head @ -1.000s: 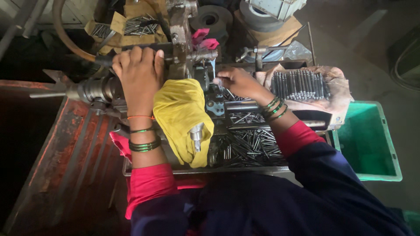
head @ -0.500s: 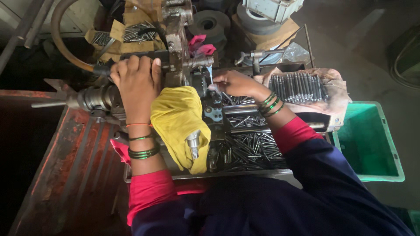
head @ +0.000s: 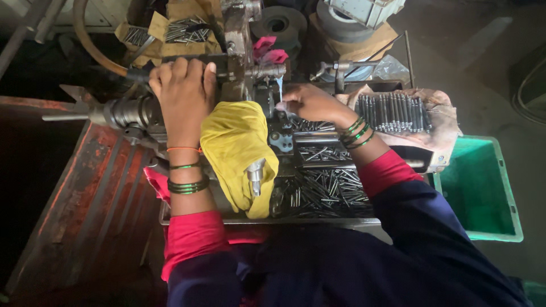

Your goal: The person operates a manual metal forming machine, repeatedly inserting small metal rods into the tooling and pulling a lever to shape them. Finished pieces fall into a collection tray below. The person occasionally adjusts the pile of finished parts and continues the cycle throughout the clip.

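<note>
Nearest, a crumpled yellow cloth [head: 236, 153] lies between both wrists over a metal lever, beside a tray of loose steel pins [head: 327, 193], too many to count. The left hand [head: 182, 94] stays wrapped tight around the black machine handle [head: 136, 75], as a second ago. The right hand [head: 307, 103] has crept toward the machine's centre, fingertips pinched on something small; whether a pin, unclear. Beyond the right wrist, one row of grey rods [head: 392, 111]; right of that, one green plastic crate [head: 480, 190].

Metal tray [head: 170, 219] carries loose steel pins [head: 333, 193] and yellow cloth [head: 236, 148].
</note>
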The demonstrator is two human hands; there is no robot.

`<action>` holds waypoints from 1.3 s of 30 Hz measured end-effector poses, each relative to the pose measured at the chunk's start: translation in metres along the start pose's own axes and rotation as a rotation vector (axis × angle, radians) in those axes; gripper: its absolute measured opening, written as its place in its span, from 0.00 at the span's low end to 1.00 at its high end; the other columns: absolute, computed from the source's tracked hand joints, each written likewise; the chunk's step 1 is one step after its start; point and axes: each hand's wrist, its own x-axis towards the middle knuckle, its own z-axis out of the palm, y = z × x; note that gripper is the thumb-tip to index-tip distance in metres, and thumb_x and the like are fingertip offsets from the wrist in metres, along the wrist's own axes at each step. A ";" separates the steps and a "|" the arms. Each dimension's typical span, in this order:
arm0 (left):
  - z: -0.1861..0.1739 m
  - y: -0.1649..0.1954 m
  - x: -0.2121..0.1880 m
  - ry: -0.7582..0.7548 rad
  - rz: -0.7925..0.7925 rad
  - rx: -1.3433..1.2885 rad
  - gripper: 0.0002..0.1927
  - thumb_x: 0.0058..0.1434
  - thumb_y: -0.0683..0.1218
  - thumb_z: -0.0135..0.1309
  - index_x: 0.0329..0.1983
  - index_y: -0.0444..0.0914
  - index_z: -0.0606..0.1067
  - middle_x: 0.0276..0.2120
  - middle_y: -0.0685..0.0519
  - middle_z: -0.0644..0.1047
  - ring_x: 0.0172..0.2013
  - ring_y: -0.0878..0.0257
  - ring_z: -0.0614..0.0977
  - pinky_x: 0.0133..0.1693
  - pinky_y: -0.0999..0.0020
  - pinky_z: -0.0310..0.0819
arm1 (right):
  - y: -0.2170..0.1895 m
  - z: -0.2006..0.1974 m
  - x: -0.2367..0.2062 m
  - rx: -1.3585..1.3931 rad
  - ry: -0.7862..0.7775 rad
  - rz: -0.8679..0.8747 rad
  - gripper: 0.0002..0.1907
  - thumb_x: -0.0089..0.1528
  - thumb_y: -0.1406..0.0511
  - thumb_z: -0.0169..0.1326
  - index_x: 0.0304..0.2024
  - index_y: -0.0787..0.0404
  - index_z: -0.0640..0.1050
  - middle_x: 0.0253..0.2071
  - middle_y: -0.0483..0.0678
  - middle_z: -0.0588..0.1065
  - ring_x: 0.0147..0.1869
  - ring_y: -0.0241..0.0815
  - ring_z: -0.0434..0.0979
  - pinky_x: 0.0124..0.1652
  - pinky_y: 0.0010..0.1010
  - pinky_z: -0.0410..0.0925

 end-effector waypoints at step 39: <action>0.005 -0.002 -0.001 -0.030 -0.009 0.029 0.17 0.81 0.53 0.48 0.40 0.37 0.74 0.41 0.47 0.71 0.50 0.47 0.71 0.60 0.46 0.58 | 0.034 0.015 -0.069 0.630 0.582 0.329 0.06 0.67 0.68 0.60 0.45 0.64 0.82 0.38 0.44 0.81 0.39 0.31 0.76 0.39 0.24 0.70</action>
